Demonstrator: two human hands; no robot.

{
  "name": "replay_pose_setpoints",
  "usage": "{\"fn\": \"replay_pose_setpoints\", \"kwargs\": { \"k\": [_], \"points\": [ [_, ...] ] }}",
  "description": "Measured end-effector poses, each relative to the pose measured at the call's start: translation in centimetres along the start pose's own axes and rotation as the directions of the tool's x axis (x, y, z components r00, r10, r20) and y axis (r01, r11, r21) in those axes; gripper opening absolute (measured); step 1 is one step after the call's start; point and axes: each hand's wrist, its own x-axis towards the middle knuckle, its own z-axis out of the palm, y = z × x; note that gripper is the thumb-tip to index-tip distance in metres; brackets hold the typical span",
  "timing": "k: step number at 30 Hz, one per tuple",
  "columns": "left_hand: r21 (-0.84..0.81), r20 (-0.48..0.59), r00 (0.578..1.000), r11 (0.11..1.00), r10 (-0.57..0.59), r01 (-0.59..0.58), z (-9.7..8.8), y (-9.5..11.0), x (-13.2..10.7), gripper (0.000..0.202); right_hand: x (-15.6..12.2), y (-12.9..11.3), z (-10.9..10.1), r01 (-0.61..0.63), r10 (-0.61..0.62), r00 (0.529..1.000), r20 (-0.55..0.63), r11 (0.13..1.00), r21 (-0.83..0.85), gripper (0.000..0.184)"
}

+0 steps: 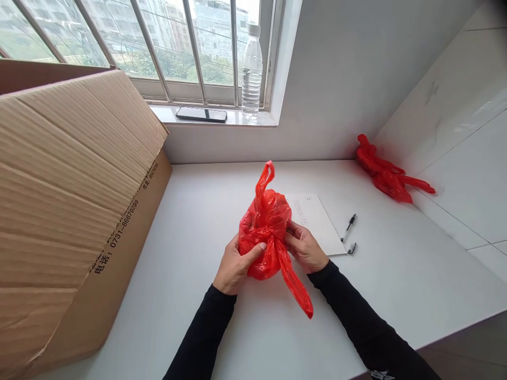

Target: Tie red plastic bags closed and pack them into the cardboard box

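A red plastic bag [273, 211], knotted in the middle, is between my two hands over the white table. One handle loop sticks up away from me and the other trails down to the right. My left hand [240, 261] grips the bag's left side, its thumb lying across the front near the knot. On the right side, my right hand [304, 247] holds the bag with bent fingers, partly hidden behind the plastic. The bag looks rounded and filled, but its contents cannot be made out.
A large cardboard box [83, 190] stands at left. A written sheet of paper [322, 227], a pen [349, 227] and its cap [352, 248] lie at right. More red plastic bags [388, 174] sit in the far corner. The sill holds a phone [201, 114] and a water bottle [252, 79].
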Motion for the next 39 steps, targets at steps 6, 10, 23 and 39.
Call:
{"fn": "replay_pose_setpoints", "kwargs": {
  "k": [6, 10, 23, 39],
  "points": [
    [-0.057, -0.109, 0.994, 0.998, 0.016, -0.022, -0.3, -0.4, 0.2, 0.048, -0.3, -0.9, 0.6, -0.016, 0.016, 0.997, 0.080, 1.000, 0.000, 0.039],
    [-0.067, -0.244, 0.969, 0.996, 0.040, -0.058, -0.9, -1.1, 0.7, 0.046, -0.5, -1.1, 1.1, -0.007, 0.027, 0.974, 0.225, 0.996, -0.087, 0.049],
    [-0.055, -0.032, 0.999, 0.998, -0.008, 0.007, 0.2, -0.1, -0.2, 0.030, -0.1, -0.1, 0.6, 0.160, -0.152, 0.987, 0.054, 0.966, -0.205, 0.048],
    [0.172, -0.202, 0.977, 0.985, 0.062, -0.027, -1.7, 0.8, -0.2, 0.047, -0.1, 0.6, 0.4, 0.031, -0.028, 0.999, 0.031, 0.996, -0.086, 0.053]
  ]
}}
